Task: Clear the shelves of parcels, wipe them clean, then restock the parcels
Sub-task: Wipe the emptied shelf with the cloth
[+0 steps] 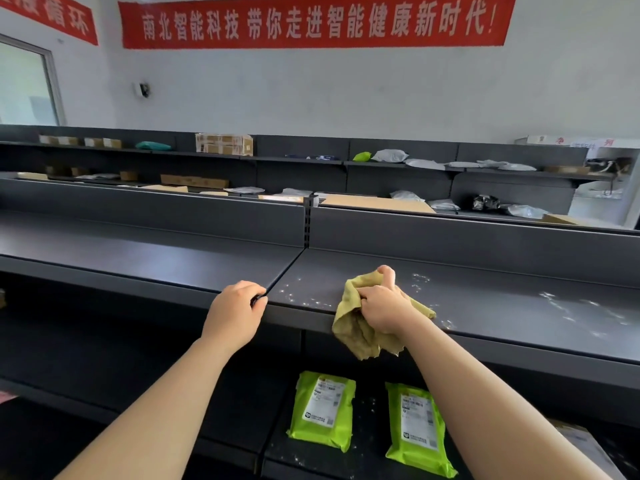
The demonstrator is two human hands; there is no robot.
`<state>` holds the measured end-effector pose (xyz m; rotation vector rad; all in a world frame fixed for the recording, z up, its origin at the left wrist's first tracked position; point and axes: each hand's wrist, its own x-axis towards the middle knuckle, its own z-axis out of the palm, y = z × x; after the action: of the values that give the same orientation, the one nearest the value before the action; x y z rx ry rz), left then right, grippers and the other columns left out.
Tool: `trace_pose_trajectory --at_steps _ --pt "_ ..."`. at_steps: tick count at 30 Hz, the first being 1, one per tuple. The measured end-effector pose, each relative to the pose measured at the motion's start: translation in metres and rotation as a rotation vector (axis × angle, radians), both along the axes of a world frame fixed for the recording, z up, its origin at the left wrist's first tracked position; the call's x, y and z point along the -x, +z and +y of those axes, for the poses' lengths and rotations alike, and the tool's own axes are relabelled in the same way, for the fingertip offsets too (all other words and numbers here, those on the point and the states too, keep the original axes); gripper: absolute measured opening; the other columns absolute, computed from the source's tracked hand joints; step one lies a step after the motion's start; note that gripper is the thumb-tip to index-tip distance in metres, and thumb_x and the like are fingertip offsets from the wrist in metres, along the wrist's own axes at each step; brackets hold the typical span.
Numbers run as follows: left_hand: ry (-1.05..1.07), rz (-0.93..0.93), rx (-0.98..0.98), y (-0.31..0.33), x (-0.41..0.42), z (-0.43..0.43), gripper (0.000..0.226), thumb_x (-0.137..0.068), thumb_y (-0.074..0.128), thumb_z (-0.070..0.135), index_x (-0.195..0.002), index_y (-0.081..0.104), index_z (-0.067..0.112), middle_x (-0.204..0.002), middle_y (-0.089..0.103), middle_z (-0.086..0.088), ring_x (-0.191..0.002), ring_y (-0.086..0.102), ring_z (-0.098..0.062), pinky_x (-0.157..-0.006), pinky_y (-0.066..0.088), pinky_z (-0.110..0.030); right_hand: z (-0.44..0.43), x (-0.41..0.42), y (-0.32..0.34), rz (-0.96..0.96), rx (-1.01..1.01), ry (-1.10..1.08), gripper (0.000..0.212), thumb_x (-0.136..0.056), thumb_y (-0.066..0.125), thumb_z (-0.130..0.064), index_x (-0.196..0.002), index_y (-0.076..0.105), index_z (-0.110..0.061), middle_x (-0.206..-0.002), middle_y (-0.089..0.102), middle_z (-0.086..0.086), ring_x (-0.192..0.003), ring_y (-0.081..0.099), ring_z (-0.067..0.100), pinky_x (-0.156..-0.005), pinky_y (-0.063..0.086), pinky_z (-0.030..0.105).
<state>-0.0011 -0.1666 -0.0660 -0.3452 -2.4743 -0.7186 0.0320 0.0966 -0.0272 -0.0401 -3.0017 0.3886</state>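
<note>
The fingers of the left hand were curled tightly over the front edge of the shelf, at the seam where two boards met. A dark sliver was seen between the fingertips, and it could not be told whether it was the seam or something held.

The fingers of the right hand were closed around a cloth, with one digit extended forward over its far side. The cloth was bunched under the palm on the shelf top, and its loose end was draped over the edge below the knuckles. It was yellow, soft, crumpled and ragged at the hem.

The shelf was made of dark grey metal, flat and matt, with an upright back panel beyond the fingers. White specks and streaks were scattered on it between the two hands and to the right of the right fingers.

Below the right forearm, two bags were laid flat on a lower shelf: the left parcel and the right parcel, side by side but apart. Both were of glossy lime-green plastic, rectangular, each with a white printed label.
</note>
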Motion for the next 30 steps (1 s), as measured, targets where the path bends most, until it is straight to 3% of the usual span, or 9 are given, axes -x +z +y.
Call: trace_pose_trajectory --at_steps 2,6,10,13,16,18,21,24,30 --pt "-0.016 0.021 0.032 -0.001 0.003 -0.005 0.025 -0.096 0.052 0.028 -0.115 0.067 0.020 -0.118 0.063 0.008 -0.109 0.055 -0.013 -0.092 0.043 -0.027 -0.005 0.005 0.001 -0.001 -0.004 -0.007 0.034 -0.095 0.033 -0.017 -0.113 0.059 -0.029 -0.140 0.016 0.004 -0.106 0.032 0.027 -0.093 0.031 0.039" --pt "-0.078 0.033 0.125 0.004 0.008 -0.013 0.024 -0.096 0.051 0.031 -0.111 0.069 0.024 -0.113 0.064 0.011 -0.103 0.056 -0.012 -0.090 0.042 -0.026 -0.020 0.017 0.010 -0.044 -0.057 0.053 0.037 -0.095 0.037 -0.012 -0.122 0.058 -0.027 -0.129 0.039 0.005 -0.110 0.044 0.026 -0.081 0.040 0.037" --pt "-0.170 -0.021 0.125 0.006 0.015 -0.022 0.024 -0.096 0.051 0.033 -0.115 0.065 0.027 -0.112 0.059 0.015 -0.102 0.054 -0.006 -0.081 0.043 -0.023 -0.041 0.029 0.016 -0.035 -0.054 0.080 0.033 -0.094 0.040 -0.004 -0.111 0.063 -0.019 -0.113 0.057 0.004 -0.093 0.059 0.024 -0.065 0.045 0.032" --pt "-0.230 -0.044 0.113 0.008 0.020 -0.031 0.025 -0.094 0.055 0.034 -0.116 0.065 0.030 -0.111 0.059 0.019 -0.100 0.055 -0.002 -0.081 0.044 -0.020 -0.058 0.041 0.019 -0.059 0.015 0.090 0.038 -0.095 0.038 -0.002 -0.116 0.063 -0.023 -0.108 0.062 0.006 -0.095 0.059 0.025 -0.075 0.050 0.036" --pt "-0.283 -0.069 0.071 0.009 0.025 -0.038 0.028 -0.091 0.060 0.035 -0.118 0.063 0.032 -0.111 0.059 0.021 -0.099 0.054 0.001 -0.082 0.042 -0.016 -0.072 0.053 0.020 -0.100 0.029 0.095 0.054 -0.097 0.033 -0.001 -0.139 0.047 -0.031 -0.127 0.056 0.006 -0.107 0.055 0.026 -0.084 0.048 0.034" --pt "-0.318 -0.078 0.064 0.009 0.029 -0.043 0.028 -0.090 0.061 0.033 -0.117 0.063 0.031 -0.112 0.060 0.021 -0.100 0.054 0.002 -0.082 0.041 -0.013 -0.084 0.061 0.020 -0.116 0.017 0.103 0.062 -0.096 0.031 0.002 -0.145 0.038 -0.036 -0.135 0.050 0.006 -0.105 0.054 0.025 -0.081 0.047 0.031" --pt "-0.354 -0.073 0.031 0.007 0.033 -0.047 0.024 -0.090 0.061 0.032 -0.114 0.064 0.031 -0.108 0.060 0.021 -0.099 0.054 0.001 -0.078 0.038 -0.007 -0.098 0.070 0.019 -0.116 0.025 0.108 0.070 -0.092 0.029 0.007 -0.144 0.039 -0.039 -0.138 0.048 0.005 -0.099 0.055 0.022 -0.073 0.050 0.030" --pt "-0.387 -0.070 0.016 0.007 0.036 -0.049 0.024 -0.090 0.060 0.030 -0.114 0.065 0.029 -0.108 0.059 0.020 -0.097 0.053 0.002 -0.075 0.035 -0.004 -0.106 0.072 0.016 -0.075 0.030 0.109 0.070 -0.091 0.031 0.009 -0.140 0.046 -0.039 -0.138 0.049 0.001 -0.108 0.056 0.025 -0.087 0.054 0.038" --pt "-0.418 -0.064 0.022 0.007 0.038 -0.054 0.027 -0.093 0.056 0.025 -0.118 0.064 0.025 -0.114 0.061 0.014 -0.099 0.052 0.001 -0.081 0.037 -0.011 -0.117 0.061 0.011 -0.021 0.040 0.141 0.068 -0.090 0.034 0.011 -0.134 0.054 -0.038 -0.142 0.047 -0.004 -0.107 0.053 0.021 -0.088 0.052 0.034"
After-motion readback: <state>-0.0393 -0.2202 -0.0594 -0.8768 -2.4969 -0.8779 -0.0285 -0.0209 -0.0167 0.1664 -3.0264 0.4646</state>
